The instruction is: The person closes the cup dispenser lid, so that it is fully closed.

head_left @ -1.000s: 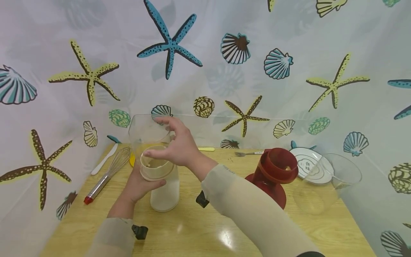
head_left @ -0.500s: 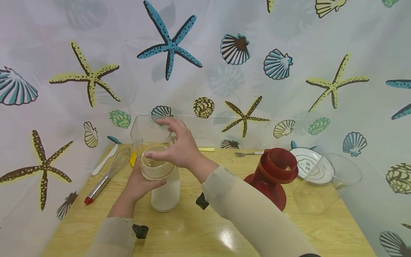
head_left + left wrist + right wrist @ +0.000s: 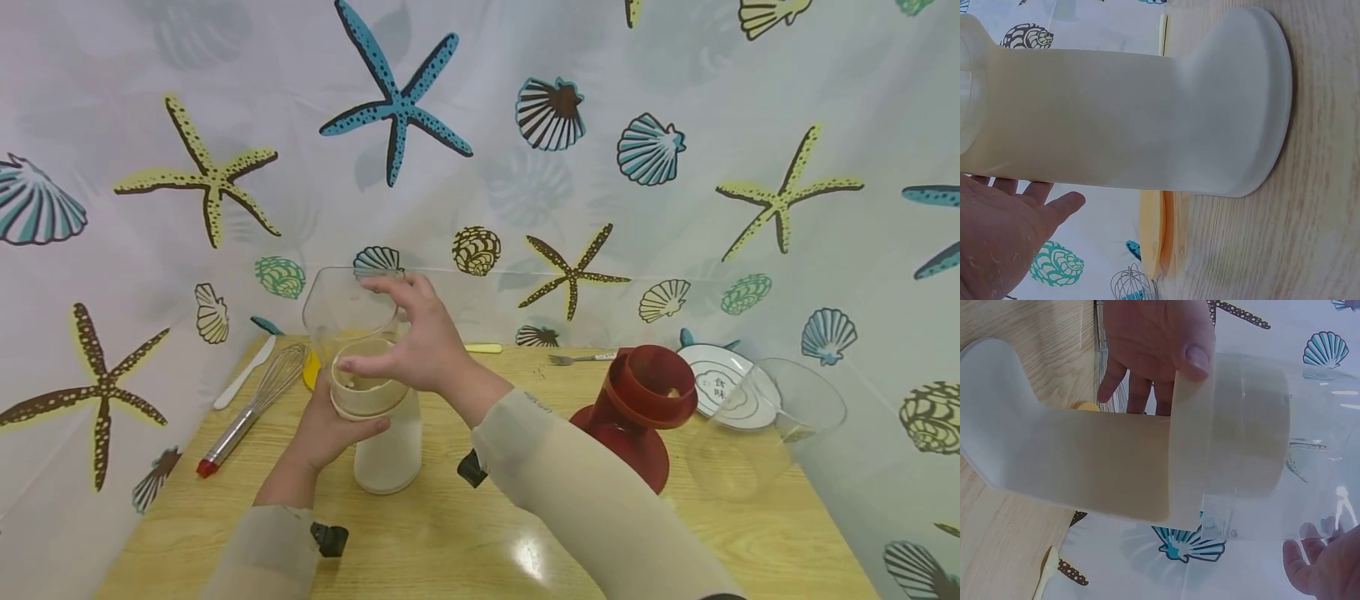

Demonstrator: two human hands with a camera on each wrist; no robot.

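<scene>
A cream dispenser stand [image 3: 387, 454] with a broad foot stands upright on the table. My left hand [image 3: 326, 429] grips its round collar [image 3: 1188, 450] at the top, thumb on the near side and fingers behind. Over the cream cylinder [image 3: 1250, 425] above the collar sits a clear container [image 3: 348, 300], tilted away from me in the head view. My right hand [image 3: 420, 342] holds this container from the right, thumb in front and fingers curved toward its far side. In the right wrist view those fingertips [image 3: 1310, 534] lie against the clear wall.
A whisk [image 3: 251, 412], a white knife [image 3: 246, 372] and a yellow item [image 3: 310, 369] lie left. Behind are a yellow handle [image 3: 482, 348] and a fork [image 3: 581, 359]. To the right stand a red dispenser stand [image 3: 637, 417], a plate [image 3: 712, 367] and another clear container [image 3: 813, 400].
Both hands keep their hold with barely any movement. The cream stand and the clear container have shifted very slightly to the right.
</scene>
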